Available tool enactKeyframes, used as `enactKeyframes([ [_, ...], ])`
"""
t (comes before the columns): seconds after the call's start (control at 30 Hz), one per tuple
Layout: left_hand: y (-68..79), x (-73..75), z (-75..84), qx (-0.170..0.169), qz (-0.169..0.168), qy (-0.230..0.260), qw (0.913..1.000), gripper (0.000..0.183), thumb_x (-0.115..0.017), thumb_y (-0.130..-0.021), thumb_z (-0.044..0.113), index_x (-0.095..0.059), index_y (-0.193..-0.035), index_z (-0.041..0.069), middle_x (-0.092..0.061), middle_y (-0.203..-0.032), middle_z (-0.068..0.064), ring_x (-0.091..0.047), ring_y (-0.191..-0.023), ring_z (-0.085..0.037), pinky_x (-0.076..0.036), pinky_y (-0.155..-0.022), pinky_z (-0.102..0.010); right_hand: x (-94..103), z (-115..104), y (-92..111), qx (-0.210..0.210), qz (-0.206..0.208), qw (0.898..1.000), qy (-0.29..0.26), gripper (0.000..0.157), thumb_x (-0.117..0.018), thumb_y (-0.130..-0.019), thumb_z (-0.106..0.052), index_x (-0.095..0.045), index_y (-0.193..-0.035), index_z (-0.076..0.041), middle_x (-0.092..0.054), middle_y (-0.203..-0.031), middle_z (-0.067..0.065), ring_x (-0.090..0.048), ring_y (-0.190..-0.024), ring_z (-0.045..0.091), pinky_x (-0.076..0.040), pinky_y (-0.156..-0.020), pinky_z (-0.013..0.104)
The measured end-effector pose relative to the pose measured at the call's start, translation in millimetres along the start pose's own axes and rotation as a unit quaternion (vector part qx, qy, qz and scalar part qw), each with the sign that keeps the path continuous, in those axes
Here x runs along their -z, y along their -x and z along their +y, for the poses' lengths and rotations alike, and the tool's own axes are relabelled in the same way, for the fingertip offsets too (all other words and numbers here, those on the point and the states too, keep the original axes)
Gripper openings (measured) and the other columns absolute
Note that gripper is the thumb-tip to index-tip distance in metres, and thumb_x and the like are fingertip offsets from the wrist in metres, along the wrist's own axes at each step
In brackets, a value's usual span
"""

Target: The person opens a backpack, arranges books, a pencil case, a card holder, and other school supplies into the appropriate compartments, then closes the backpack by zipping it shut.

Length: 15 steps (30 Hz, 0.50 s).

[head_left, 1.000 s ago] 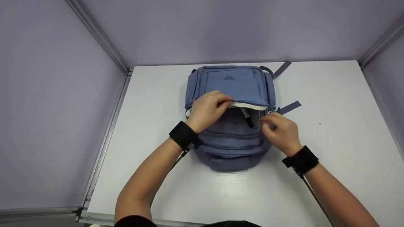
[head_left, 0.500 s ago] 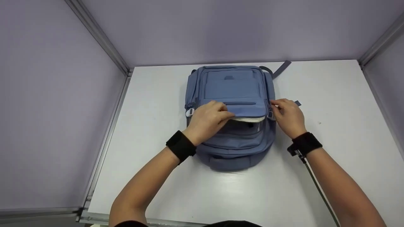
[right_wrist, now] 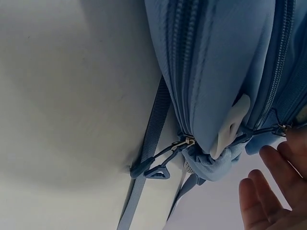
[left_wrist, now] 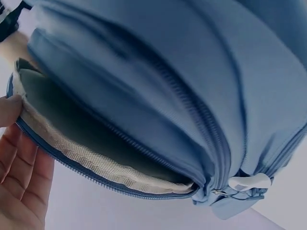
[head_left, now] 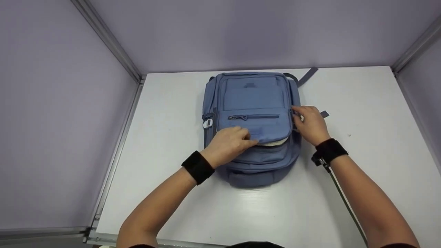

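Observation:
A blue backpack (head_left: 253,96) lies on its back with its front pocket partly unzipped. My left hand (head_left: 229,143) pinches the lower edge of the pocket flap (head_left: 272,129), thumb on the pale lining side in the left wrist view. There the pocket gapes between the lining (left_wrist: 96,160) and the zipper teeth opposite. At the pack's right side, my right hand (head_left: 311,125) pinches the zipper pull (right_wrist: 266,131) of this pocket between thumb and index finger. In the right wrist view the other fingers stay apart from it. The pocket's inside is mostly hidden in the head view.
The backpack rests on a white table (head_left: 361,165) with pale walls behind and beside it. Straps (head_left: 307,76) stick out at its right. White plastic pieces (head_left: 207,123) sit at its sides, and two more zipper pulls (right_wrist: 156,171) hang near the right one.
My left hand has drawn the flap down toward me, covering the pocket and the black marker seen inside. The right hand has moved up and outward to the zipper at the pack's right side.

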State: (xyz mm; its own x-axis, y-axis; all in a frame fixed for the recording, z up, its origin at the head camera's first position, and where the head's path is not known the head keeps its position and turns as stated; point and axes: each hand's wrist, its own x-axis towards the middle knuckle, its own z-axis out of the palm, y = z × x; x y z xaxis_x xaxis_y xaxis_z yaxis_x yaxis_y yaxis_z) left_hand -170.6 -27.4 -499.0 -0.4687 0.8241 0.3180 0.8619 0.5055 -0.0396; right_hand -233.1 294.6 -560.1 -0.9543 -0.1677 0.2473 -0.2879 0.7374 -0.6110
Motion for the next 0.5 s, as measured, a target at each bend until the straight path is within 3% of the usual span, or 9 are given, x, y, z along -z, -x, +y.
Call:
enactKeyframes([
  [0.23, 4.5, -7.9, 4.5, 0.001, -0.04, -0.039, 0.9984, 0.03, -0.063, -0.102, 0.014, -0.075, -0.126, 0.027, -0.06, -0.095, 0.0, -0.054, -0.081, -0.018, -0.046, -0.066, -0.029, -3.9, -0.7, -1.8, -0.01, -0.027, 1.0, -0.009, 0.036, -0.06, -0.098, 0.001, -0.063, -0.134, 0.005, -0.063, -0.131, 0.027, -0.051, -0.125, 0.047, -0.038, -0.108, 0.057],
  [0.5, 6.6, -14.6, 7.2, 0.013, -0.062, -0.046, 0.997, 0.028, -0.063, -0.1, 0.017, -0.075, -0.124, 0.027, -0.06, -0.099, 0.001, -0.057, -0.087, -0.019, -0.05, -0.069, -0.032, -8.0, 0.9, -3.8, -0.01, -0.019, 1.0, -0.012, 0.033, -0.06, -0.099, -0.002, -0.065, -0.131, 0.006, -0.066, -0.124, 0.027, -0.055, -0.12, 0.046, -0.039, -0.106, 0.055],
])
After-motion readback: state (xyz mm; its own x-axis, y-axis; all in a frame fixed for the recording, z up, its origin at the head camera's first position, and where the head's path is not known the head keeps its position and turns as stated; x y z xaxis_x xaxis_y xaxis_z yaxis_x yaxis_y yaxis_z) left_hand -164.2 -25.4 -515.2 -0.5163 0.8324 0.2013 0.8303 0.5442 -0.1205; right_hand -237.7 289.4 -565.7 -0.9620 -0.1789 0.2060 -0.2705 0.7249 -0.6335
